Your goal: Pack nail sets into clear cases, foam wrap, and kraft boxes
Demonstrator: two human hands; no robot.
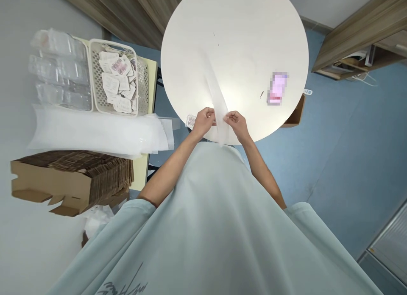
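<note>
At the near edge of a round white table (pixel 235 40), both my hands pinch a long, thin translucent white bag (pixel 216 91) that stretches away from me across the tabletop. My left hand (pixel 203 122) is closed on the bag's near end on the left side. My right hand (pixel 235 122) is closed on the same end on the right side. A small clear blister pack (pixel 190 121) lies on the table edge just left of my left hand.
On a side table to the left stand a white basket (pixel 115 76) with several small packets, clear plastic trays (pixel 59 70), a stack of white bags (pixel 95 132) and a pile of flat cardboard boxes (pixel 73 178). A blurred pink item (pixel 277 88) lies on the round table.
</note>
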